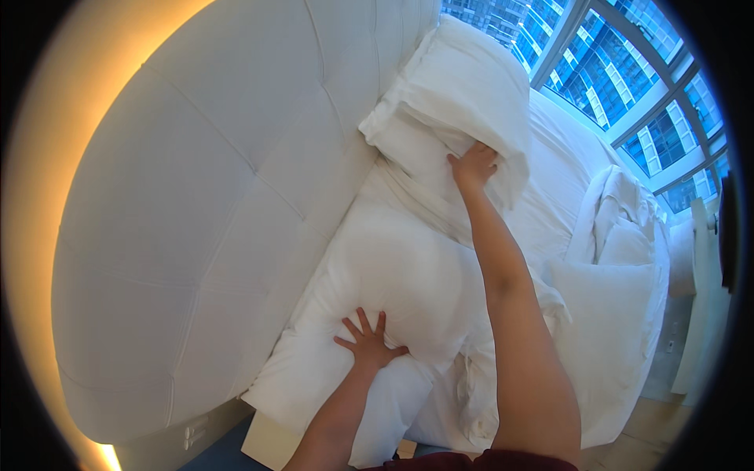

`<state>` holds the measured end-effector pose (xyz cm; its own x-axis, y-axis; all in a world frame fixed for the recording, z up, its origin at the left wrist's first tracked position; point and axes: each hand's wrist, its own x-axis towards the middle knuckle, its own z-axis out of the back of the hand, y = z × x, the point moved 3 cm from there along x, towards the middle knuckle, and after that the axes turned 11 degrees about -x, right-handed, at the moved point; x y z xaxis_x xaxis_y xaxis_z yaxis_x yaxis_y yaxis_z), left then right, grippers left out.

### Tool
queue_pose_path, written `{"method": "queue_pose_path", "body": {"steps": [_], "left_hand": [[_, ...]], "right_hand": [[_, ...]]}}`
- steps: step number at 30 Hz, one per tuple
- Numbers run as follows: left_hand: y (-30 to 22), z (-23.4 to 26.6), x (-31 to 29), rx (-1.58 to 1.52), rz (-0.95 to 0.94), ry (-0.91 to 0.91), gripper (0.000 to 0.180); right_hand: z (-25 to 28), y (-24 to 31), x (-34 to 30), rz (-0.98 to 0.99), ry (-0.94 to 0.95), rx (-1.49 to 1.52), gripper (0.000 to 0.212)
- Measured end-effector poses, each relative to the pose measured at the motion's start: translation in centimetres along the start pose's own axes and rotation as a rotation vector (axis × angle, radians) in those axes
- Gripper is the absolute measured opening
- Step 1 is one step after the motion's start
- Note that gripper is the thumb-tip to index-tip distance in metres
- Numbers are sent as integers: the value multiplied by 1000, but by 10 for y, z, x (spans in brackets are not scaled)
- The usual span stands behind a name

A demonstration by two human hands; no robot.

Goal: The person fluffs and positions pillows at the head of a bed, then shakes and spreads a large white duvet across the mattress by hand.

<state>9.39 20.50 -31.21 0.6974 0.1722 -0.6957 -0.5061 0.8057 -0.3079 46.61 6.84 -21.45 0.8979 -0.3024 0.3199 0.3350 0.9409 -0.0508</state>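
On the near white pillow (404, 267), my left hand (369, 345) lies flat with its fingers spread wide, pressing into the soft surface. My right arm stretches out to the far pillow (475, 74), also white, which leans toward the headboard. There my right hand (474, 166) is at the fold along the pillow's lower side. Its fingers curl into the white cloth and the thumb sticks out to the left; the fingertips are partly hidden by the fabric.
A tall padded white headboard (196, 212) runs along the left, with warm light glowing behind it. Rumpled white bedding (605, 290) covers the bed at right. Large windows (605, 71) stand beyond the bed. A pale bedside surface (267, 443) shows at the lower left.
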Motion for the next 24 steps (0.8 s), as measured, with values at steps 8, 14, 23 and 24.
{"method": "queue_pose_path", "body": {"steps": [8, 14, 23, 24], "left_hand": [[-10, -12, 1, 38, -52, -7, 114], [-19, 24, -35, 35, -14, 89, 101], [-273, 129, -405, -528, -1634, 340, 24], [-295, 108, -433, -337, -1762, 255, 23]], "right_hand": [[0, -111, 95, 217, -317, 225, 35], [268, -214, 121, 276, -105, 525, 37], [383, -447, -173, 684, 211, 473, 18], [384, -456, -201, 798, 210, 476, 19]]}}
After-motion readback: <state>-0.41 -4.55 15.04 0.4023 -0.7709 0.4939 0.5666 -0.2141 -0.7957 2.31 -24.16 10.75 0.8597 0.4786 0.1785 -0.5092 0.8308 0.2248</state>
